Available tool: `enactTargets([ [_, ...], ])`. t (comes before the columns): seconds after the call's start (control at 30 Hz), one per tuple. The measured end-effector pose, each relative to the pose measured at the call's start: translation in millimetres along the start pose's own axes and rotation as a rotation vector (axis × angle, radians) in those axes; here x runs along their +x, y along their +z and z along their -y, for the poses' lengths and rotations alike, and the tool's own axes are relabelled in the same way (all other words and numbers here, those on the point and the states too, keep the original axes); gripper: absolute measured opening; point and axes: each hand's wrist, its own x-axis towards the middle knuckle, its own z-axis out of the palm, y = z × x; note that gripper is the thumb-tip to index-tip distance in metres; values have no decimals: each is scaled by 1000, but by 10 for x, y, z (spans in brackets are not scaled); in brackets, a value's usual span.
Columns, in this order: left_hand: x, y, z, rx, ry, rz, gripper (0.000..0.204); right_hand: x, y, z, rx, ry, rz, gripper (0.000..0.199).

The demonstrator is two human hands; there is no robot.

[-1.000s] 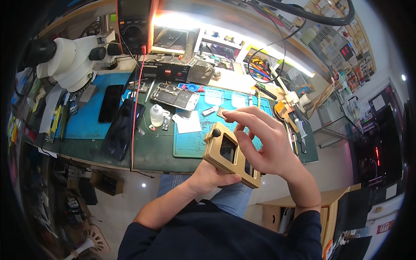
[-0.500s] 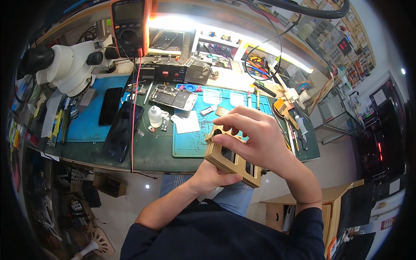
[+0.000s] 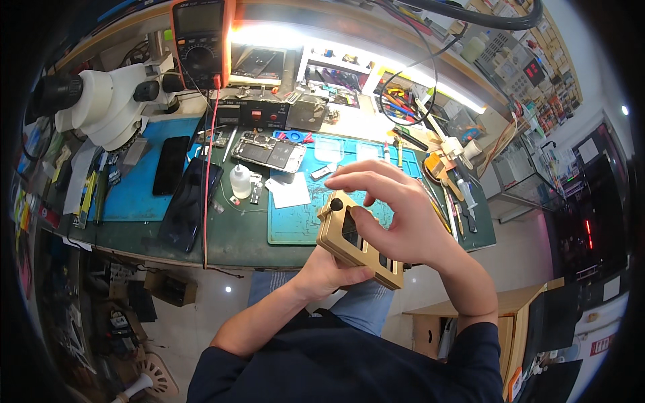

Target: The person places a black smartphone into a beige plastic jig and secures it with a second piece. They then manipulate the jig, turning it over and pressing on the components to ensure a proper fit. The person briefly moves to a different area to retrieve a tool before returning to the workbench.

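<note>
Over the near edge of the bench, my left hand (image 3: 319, 275) grips a gold metal clamping fixture (image 3: 333, 242) from below, its thumb along the near side. The fixture is tilted, with dark window-like openings in its face and a black knob (image 3: 336, 204) at its upper left corner. My right hand (image 3: 403, 215) hovers over the far side of the fixture, fingers curved and thumb apart from them, holding nothing. Its thumb tip is beside the knob, over an opening; whether it touches the frame I cannot tell. The right hand hides part of the fixture.
A blue mat (image 3: 289, 228) lies beyond, with a white card (image 3: 290, 191) and an opened phone (image 3: 269, 153) near its far left. Left of it stand a white dropper bottle (image 3: 240, 181), dark phones (image 3: 191, 205) and a microscope (image 3: 107, 101). A red cable (image 3: 207, 168) hangs over the bench edge.
My right thumb has come off the black knob and shifted right, so the knob now shows fully. The fixture has moved very slightly in my left hand's grip.
</note>
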Motion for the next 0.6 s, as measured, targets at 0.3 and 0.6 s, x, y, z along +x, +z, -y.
enactTargets([
  [0.3, 17, 23, -8, -81, 13, -32, 87, 18, 28, -32, -93, 107, 54, 22],
  [0.6, 11, -8, 24, -99, -7, -30, 85, 48, 19, -44, -143, 138, 123, 22],
])
